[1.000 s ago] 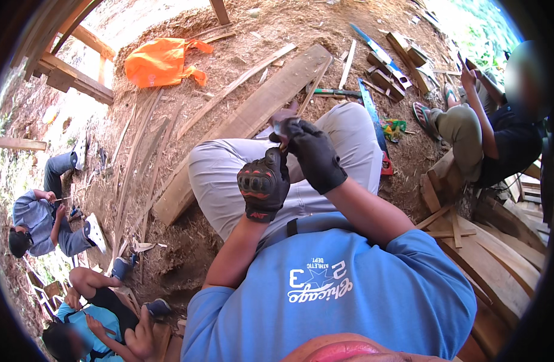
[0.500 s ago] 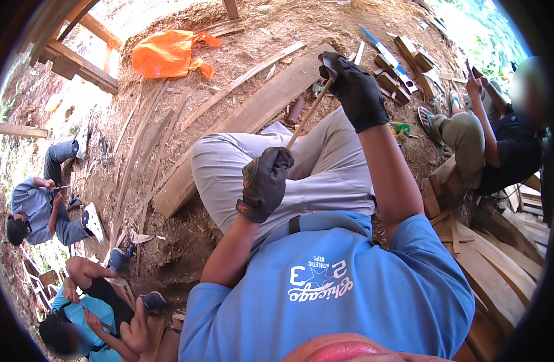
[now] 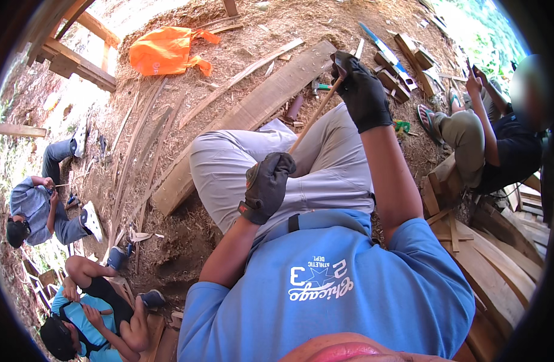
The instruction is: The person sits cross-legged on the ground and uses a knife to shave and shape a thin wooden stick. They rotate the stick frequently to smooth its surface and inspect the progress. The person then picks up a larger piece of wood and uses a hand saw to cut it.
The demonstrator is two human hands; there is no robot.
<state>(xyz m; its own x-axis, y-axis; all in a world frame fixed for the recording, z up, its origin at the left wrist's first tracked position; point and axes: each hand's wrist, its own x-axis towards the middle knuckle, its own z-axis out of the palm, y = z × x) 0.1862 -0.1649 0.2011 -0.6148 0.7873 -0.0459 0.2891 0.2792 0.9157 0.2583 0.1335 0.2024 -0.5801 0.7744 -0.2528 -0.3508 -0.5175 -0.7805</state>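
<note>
A thin wooden stick (image 3: pixel 316 123) slants up and to the right above my lap. My left hand (image 3: pixel 268 187), in a dark work glove, is closed around its near, lower end. At its far end, my right hand (image 3: pixel 366 93), in a black glove, has its fingers closed about the stick. A small dark piece with a shiny edge shows by the right fingertips; I cannot make out what it is. Beyond my crossed legs lies a thick wooden plank (image 3: pixel 253 108). A hammer (image 3: pixel 320 87) and a brown cylinder (image 3: pixel 294 108) lie on the ground near my right hand.
An orange bag (image 3: pixel 162 51) lies at the far left. A handsaw (image 3: pixel 382 51) rests on wood blocks (image 3: pixel 391 84) at the far right. One person (image 3: pixel 500 133) sits at right, and two others (image 3: pixel 36 208) sit at left. Boards (image 3: pixel 488 265) are piled at near right.
My right hand has shifted a little to the right along with the stick's far end. The hammer by it now shows more fully. My left hand has hardly moved.
</note>
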